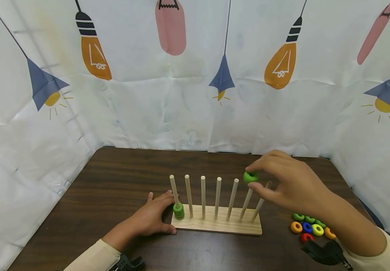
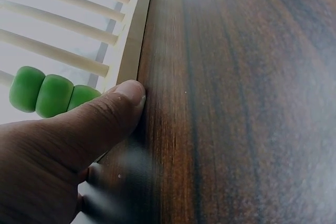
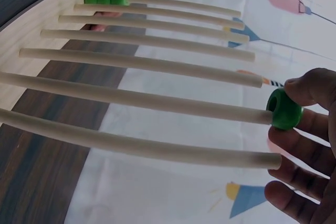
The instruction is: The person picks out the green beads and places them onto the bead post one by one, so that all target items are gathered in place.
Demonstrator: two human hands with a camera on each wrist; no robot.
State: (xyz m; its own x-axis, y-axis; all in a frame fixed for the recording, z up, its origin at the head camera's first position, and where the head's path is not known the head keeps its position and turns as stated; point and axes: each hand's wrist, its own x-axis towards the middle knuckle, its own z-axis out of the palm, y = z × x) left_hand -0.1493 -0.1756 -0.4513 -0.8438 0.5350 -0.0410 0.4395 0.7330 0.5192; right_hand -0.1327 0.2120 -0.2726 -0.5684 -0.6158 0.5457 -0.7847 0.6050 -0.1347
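A wooden peg rack (image 1: 211,223) with several upright pegs stands on the dark table. Three green rings (image 2: 55,94) are stacked on its leftmost peg, at the base. My left hand (image 1: 152,216) grips the rack's left end, thumb at the front edge and fingers behind. At the right, my right hand (image 1: 293,184) pinches a green ring (image 3: 289,111) between thumb and fingers. This ring is at the tip of the second peg from the right, its hole facing the peg in the right wrist view. Some other right fingertips are close to the rightmost peg's tip (image 3: 275,161).
Loose rings lie on the table right of the rack, partly behind my right forearm: green, orange (image 1: 296,227), blue (image 1: 306,227), yellow (image 1: 317,230) and red (image 1: 306,237). A white printed sheet (image 1: 147,113) hangs behind and beside the table (image 1: 130,169).
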